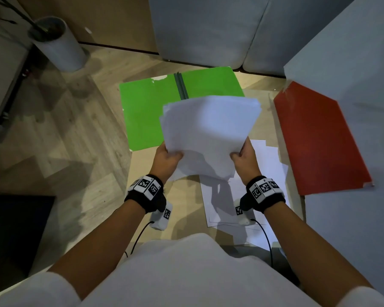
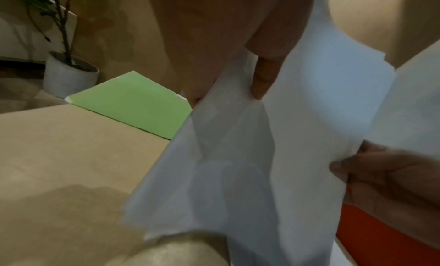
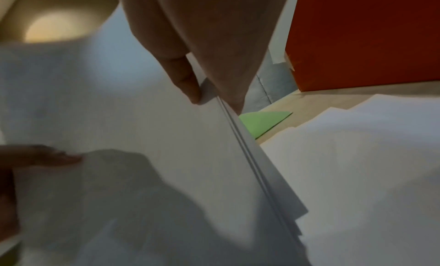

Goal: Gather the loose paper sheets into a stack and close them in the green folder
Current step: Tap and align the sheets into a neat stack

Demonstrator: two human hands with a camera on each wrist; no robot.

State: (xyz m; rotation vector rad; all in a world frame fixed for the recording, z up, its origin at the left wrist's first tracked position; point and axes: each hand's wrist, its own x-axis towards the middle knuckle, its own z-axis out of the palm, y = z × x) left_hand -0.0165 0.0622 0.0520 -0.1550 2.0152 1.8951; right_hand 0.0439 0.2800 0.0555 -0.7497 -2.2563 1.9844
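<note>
The stack of paper (image 1: 208, 138) is pinched at its near corners by the left hand (image 1: 166, 159) and right hand (image 1: 245, 159), thumbs on top. The open green folder (image 1: 146, 114) lies on the floor just beyond and below, slightly left, its spine running away from the person; more sheets (image 1: 268, 173) remain below, nearer the right hand.

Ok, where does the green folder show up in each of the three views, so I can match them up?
Head: the green folder lies open on the table at centre top, beyond the held paper stack.
Left wrist: a pale green corner at centre left, left of the stack.
Right wrist: only a small green sliver right of centre, past the stack's edge.
Shared landmark: the red folder, right of the papers in all three.
</note>
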